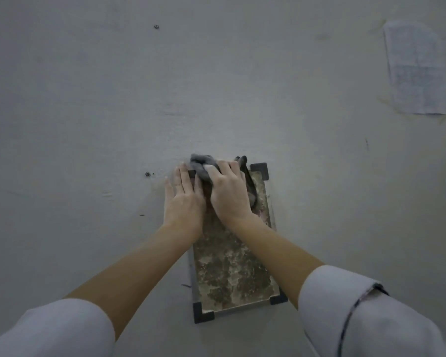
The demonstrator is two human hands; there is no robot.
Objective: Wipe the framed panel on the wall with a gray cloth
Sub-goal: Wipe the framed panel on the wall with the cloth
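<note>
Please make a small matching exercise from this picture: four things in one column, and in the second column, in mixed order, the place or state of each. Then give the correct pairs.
Things:
1. gray cloth
2. left hand
3. sheet of paper
4. dark corner bracket

Places or states:
A. stuck on the wall, upper right
B. bunched under the right hand at the top of the framed panel
C. lying flat with fingers spread, on the panel's upper left edge
D. at the panel's lower left corner

Pairs: 1-B, 2-C, 3-A, 4-D
</note>
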